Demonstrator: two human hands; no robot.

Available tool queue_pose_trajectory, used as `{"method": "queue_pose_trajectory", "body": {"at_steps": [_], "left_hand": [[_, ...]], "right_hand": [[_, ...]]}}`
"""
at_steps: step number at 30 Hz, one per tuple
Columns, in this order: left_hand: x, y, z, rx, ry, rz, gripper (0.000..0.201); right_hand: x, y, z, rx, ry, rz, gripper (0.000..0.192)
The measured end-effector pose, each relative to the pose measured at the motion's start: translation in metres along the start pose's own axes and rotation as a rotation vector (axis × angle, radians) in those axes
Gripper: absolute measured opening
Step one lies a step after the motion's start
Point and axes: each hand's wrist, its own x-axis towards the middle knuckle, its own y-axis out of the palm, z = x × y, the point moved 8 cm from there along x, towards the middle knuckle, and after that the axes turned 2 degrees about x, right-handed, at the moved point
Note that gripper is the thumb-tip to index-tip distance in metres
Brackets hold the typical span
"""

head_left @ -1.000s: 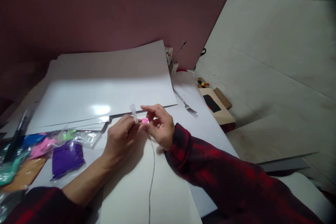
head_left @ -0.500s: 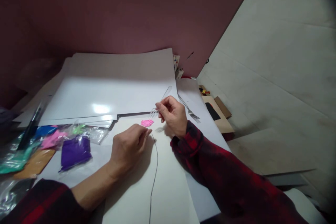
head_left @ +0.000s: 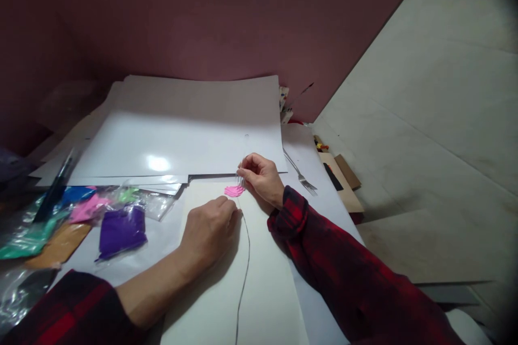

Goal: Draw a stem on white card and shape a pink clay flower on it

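Observation:
In my right hand (head_left: 262, 177) is a clear plastic fork (head_left: 239, 177), its tines pointing down at a small ridged piece of pink clay (head_left: 233, 191). The tines appear to touch the clay's right side. The clay lies on a cream sheet of paper (head_left: 269, 280), at the top of a drawn dark curved line (head_left: 248, 250). Just below the clay my left hand (head_left: 212, 226) rests on the paper with its fingers curled together. Whatever those fingertips may hold is hidden. A metal fork (head_left: 304, 179) lies to the right of my right hand.
Bags of coloured clay, including a purple one (head_left: 122, 232) and an orange-brown one (head_left: 60, 245), lie at left beside a dark pen (head_left: 54, 188). Large white glossy sheets (head_left: 194, 124) lie behind the paper. Cardboard pieces (head_left: 343, 186) are past the table's right edge.
The plastic fork has tipped more upright and its tines have come down to the pink clay. My left hand stays just below the clay. The whole view has shifted slightly.

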Motion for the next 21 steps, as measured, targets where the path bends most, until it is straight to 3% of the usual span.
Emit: {"method": "queue_pose_trajectory", "body": {"at_steps": [21], "left_hand": [[0.0004, -0.0027, -0.0008, 0.01, 0.0, -0.03, 0.025]], "right_hand": [[0.0001, 0.0096, -0.0056, -0.099, -0.059, 0.022, 0.01]]}}
